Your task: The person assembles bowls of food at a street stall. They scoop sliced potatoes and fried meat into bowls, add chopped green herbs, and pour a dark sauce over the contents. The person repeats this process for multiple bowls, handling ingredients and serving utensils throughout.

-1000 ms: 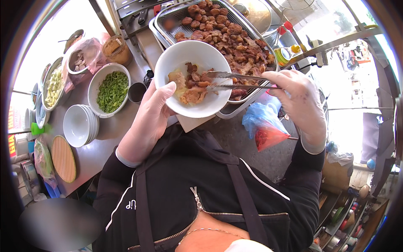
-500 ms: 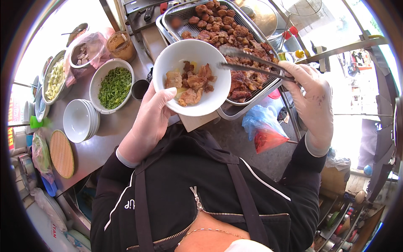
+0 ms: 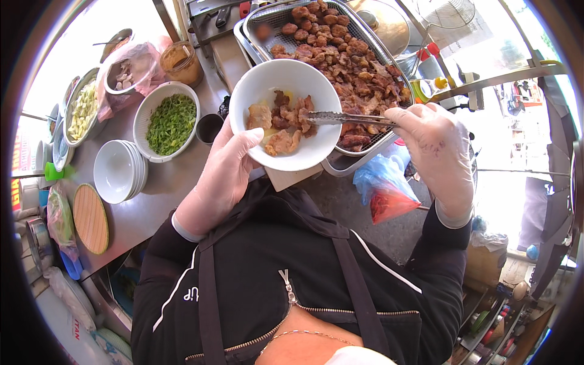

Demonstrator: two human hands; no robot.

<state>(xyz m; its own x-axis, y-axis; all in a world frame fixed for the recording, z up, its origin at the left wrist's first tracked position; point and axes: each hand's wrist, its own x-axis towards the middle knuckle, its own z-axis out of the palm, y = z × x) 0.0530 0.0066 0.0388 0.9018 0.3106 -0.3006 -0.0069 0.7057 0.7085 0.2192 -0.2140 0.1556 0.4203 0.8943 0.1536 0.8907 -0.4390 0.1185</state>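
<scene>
My gloved left hand (image 3: 222, 164) grips a white bowl (image 3: 246, 91) by its near left side, the thumb over the rim. Inside lie several pieces of browned meat (image 3: 283, 142). Metal tongs (image 3: 359, 118) are held in my gloved right hand (image 3: 435, 149); their tips, close together, reach over the bowl's right rim and touch the meat. Whether a piece is between the tips I cannot make out. Just beyond the bowl, a wire-mesh tray (image 3: 277, 10) carries a heap of grilled meat pieces and round meatballs (image 3: 316, 25).
On the metal counter at left stand a basket of chopped greens (image 3: 173, 125), stacked white bowls (image 3: 115, 172), a dark cup (image 3: 209, 128) and a jar (image 3: 181, 64). A round wooden board (image 3: 90, 219) rests at the counter's near edge. A blue-and-red plastic bag (image 3: 388, 188) hangs below the tray.
The tongs have swung down and left from over the tray into the bowl, and their arms have closed together. My left hand keeps the bowl in nearly the same place.
</scene>
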